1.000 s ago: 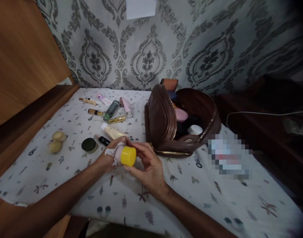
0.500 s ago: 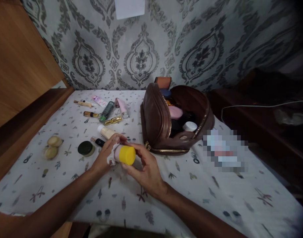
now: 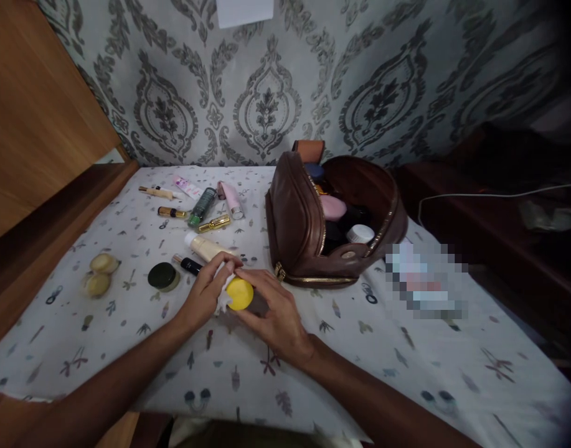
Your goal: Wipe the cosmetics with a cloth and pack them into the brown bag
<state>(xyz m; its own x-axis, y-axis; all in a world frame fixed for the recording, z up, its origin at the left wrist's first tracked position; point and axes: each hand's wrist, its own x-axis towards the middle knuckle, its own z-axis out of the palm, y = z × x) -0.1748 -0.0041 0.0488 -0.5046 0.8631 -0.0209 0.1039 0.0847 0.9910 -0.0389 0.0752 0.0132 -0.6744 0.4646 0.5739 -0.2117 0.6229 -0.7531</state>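
Left grip (image 3: 208, 292) clamps white tissue (image 3: 223, 298) against the yellow-capped container (image 3: 240, 294), over the table (image 3: 317, 392) well inside its front edge; right grip (image 3: 280, 314), curled around the container, would best hold it steady while the tissue presses evenly

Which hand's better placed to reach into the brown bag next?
Probably the right hand: it's nearer the open brown bag. The left hand is farther, holding white tissue against the yellow-topped container. Neither is free, though.
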